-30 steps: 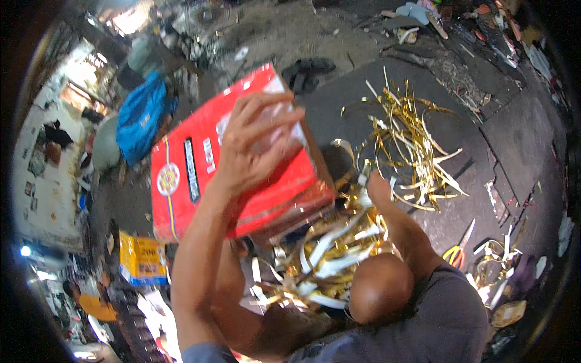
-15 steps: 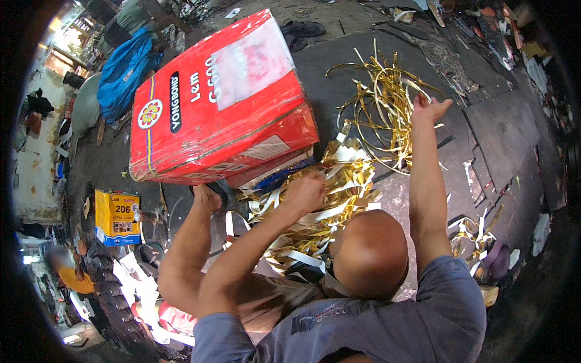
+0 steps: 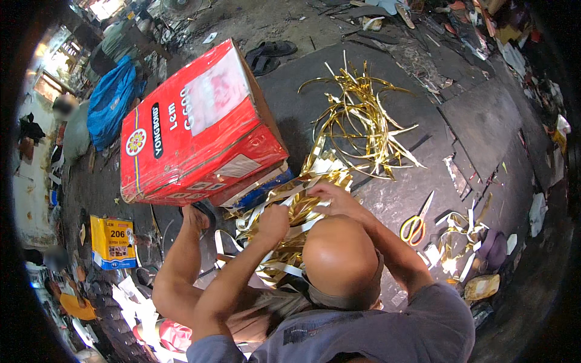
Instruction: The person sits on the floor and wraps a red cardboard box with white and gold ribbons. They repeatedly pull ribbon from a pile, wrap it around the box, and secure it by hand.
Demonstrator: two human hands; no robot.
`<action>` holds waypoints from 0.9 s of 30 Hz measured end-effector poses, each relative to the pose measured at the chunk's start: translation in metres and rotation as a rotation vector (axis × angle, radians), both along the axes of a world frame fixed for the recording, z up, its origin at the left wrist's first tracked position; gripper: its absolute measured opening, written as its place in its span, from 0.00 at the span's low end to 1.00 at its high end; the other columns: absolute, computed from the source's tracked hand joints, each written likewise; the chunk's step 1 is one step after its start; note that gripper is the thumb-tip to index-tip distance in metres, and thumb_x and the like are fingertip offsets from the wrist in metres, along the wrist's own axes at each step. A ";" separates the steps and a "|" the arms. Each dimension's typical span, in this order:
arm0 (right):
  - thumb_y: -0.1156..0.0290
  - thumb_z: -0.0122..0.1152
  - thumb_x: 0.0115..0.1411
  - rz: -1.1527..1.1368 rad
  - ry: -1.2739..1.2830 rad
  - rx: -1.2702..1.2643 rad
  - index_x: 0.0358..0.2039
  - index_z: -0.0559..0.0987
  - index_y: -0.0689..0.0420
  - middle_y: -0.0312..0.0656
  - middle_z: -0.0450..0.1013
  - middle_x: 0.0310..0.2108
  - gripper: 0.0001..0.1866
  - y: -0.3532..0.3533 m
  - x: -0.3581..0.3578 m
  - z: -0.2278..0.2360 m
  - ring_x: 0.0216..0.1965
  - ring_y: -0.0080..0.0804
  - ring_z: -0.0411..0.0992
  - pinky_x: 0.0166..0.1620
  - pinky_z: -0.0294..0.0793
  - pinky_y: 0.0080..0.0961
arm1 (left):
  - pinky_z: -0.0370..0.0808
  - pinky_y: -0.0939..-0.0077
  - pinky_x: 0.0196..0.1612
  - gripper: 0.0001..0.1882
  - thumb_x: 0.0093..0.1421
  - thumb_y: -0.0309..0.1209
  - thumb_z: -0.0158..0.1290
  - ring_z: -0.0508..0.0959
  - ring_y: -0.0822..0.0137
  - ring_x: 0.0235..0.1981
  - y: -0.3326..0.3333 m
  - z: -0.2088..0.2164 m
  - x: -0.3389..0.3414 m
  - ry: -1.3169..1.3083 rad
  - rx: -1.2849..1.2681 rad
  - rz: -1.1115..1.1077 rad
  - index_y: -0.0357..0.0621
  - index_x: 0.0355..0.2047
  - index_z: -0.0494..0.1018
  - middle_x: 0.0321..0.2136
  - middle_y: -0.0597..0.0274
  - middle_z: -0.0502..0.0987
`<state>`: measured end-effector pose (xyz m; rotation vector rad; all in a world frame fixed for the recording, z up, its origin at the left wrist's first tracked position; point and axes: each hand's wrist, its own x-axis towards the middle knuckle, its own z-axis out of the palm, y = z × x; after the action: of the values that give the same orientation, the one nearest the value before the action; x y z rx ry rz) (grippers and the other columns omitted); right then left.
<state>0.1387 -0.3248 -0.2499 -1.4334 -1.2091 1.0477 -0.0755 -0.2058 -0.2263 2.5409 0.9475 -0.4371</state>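
Observation:
A heap of gold and white strips point(image 3: 330, 166) lies in front of me, partly hidden by the head and arms. My left hand point(image 3: 275, 221) is closed over it, fingers wrapped round a gold strip. Just to the right, my right hand point(image 3: 328, 196) has its fingers curled on strips of the same heap. Beyond the hands lies a loose tangle of thin gold strips point(image 3: 356, 91), touched by neither. A large red cardboard box point(image 3: 187, 133) stands tilted at the heap's left.
Yellow-handled scissors point(image 3: 414, 230) lie to the right, near more gold and white scraps point(image 3: 457, 236) and a dark purple piece point(image 3: 493, 249). Dark sandals point(image 3: 269, 54) are behind the box. A yellow and blue can point(image 3: 113, 242) and a blue sheet point(image 3: 112, 103) stand at left.
My right hand has come back from the loose gold tangle to the heap, beside my left hand. The left hand has closed tighter. The scissors have come into sight.

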 end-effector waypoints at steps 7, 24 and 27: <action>0.65 0.77 0.55 0.422 0.162 -0.040 0.59 0.73 0.54 0.35 0.72 0.40 0.32 0.057 -0.008 0.127 0.44 0.24 0.71 0.54 0.72 0.27 | 0.74 0.70 0.35 0.11 0.65 0.33 0.55 0.79 0.70 0.28 0.051 0.171 0.010 -0.363 -0.669 0.102 0.37 0.40 0.81 0.28 0.57 0.84; 0.67 0.66 0.67 0.431 -0.115 0.128 0.40 0.80 0.60 0.30 0.78 0.29 0.10 0.169 -0.043 0.288 0.34 0.15 0.73 0.39 0.73 0.21 | 0.85 0.79 0.25 0.14 0.75 0.36 0.48 0.82 0.70 0.21 0.126 0.313 -0.142 -1.918 -1.446 0.700 0.37 0.38 0.73 0.26 0.56 0.81; 0.68 0.63 0.68 0.341 -0.053 0.264 0.41 0.80 0.58 0.26 0.72 0.28 0.07 0.155 -0.064 0.301 0.32 0.13 0.68 0.36 0.69 0.22 | 0.88 0.77 0.32 0.13 0.76 0.33 0.45 0.85 0.68 0.27 0.123 0.345 -0.139 -2.031 -1.507 0.364 0.35 0.40 0.73 0.32 0.54 0.82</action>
<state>0.0743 -0.1697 0.0512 -1.0795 -1.6058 1.0329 -0.2145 -0.0826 0.1183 0.4721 -0.0332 1.0138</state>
